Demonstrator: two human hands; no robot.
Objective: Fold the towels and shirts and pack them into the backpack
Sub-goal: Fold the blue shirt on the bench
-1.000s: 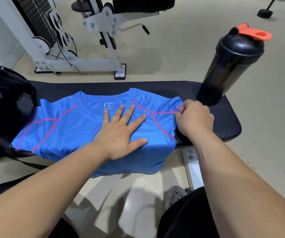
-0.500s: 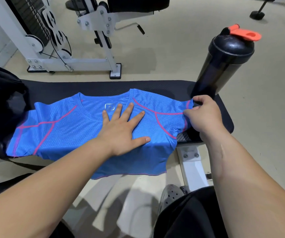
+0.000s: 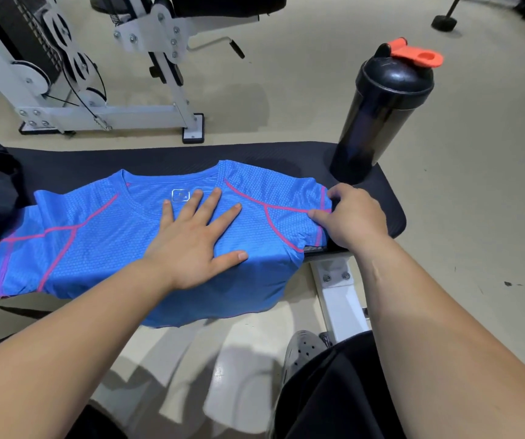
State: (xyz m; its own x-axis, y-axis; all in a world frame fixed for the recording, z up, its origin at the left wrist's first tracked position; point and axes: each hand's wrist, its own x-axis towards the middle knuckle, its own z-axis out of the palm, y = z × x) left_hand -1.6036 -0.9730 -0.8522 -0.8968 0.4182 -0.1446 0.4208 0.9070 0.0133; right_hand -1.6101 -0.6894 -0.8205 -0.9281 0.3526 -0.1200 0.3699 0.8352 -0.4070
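Head view: the blue mesh T-shirt with pink seams lies sleeve-to-sleeve across the black padded bench, collar away from me. My left hand presses flat and spread on its chest. My right hand pinches the sleeve just right of it, so I judge the fold goes leftward.

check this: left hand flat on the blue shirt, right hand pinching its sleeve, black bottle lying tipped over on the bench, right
Not quite. The head view shows the black bottle standing upright on the bench, not tipped over. The rest holds: left hand flat on the blue shirt, right hand pinching its sleeve.
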